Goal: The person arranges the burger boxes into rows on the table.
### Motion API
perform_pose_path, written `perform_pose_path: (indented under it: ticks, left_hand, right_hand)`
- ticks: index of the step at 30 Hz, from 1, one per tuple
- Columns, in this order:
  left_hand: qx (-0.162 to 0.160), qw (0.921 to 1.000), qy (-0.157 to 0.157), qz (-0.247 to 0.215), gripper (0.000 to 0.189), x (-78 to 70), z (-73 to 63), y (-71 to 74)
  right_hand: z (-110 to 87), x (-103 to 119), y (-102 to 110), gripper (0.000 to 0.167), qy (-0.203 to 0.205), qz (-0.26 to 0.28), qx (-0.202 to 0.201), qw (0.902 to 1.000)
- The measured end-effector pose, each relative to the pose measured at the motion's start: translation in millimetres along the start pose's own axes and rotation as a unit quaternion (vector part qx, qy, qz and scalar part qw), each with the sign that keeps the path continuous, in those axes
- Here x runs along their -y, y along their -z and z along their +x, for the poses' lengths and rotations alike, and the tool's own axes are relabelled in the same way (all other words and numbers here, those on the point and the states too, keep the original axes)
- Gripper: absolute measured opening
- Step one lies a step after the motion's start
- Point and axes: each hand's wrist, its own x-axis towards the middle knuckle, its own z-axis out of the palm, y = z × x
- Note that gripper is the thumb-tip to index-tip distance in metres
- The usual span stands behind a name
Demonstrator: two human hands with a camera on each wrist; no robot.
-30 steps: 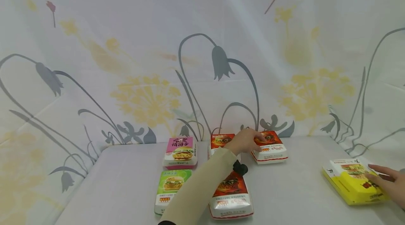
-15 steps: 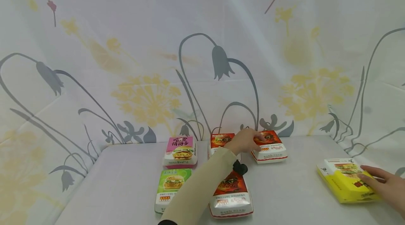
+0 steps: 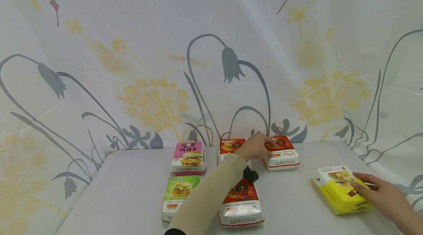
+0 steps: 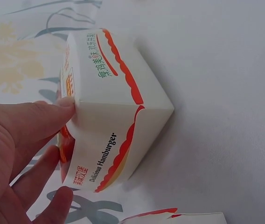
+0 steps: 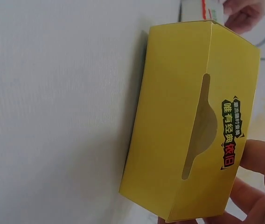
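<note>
At the back right of the group, a red-and-white burger box (image 3: 281,153) lies flat on the table. My left hand (image 3: 257,147) rests on its left part; the left wrist view shows the thumb (image 4: 60,112) against the top edge and loose fingers beside it. Farther right, my right hand (image 3: 380,192) holds a yellow burger box (image 3: 345,191) by its right side, thumb over the top. The right wrist view shows the yellow box's slotted side (image 5: 179,116), with fingertips curling around its edge. Whether that box touches the table cannot be told.
A pink burger box (image 3: 188,158) stands back left, a green one (image 3: 180,196) in front of it. Two more red boxes, one at the back (image 3: 231,146) and one in front (image 3: 241,205), are partly covered by my left arm. Flowered cloth (image 3: 211,62) hangs behind the table (image 3: 132,191).
My right hand has moved left with the yellow burger box, towards the red ones. The left hand and the other boxes stay where they were.
</note>
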Motion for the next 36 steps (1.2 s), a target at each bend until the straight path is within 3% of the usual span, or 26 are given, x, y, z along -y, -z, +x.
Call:
perform_pose_path:
  ticks: [11,18,23,36]
  left_hand:
    - [0.000,0.9999,-0.011,0.006,0.028,1.4,2.0,-0.4]
    - [0.000,0.9999,-0.009,0.011,0.027,-1.2,0.6,-0.1]
    - [0.000,0.9987,-0.020,0.046,0.028,-3.3,-0.7,0.1]
    - [-0.003,0.9964,-0.036,0.077,0.028,-4.1,-0.6,0.2]
  right_hand:
    - [-18.8,35.8,-21.7,0.091,0.044,-0.011,0.022,0.9987]
    - [-21.8,56.1,-36.4,0.089,0.077,-0.008,0.000,0.9970]
    - [-23.7,70.3,-46.4,0.086,0.101,-0.003,-0.011,0.9949]
    - [-29.9,84.1,-55.6,0.082,0.112,0.007,-0.013,0.9936]
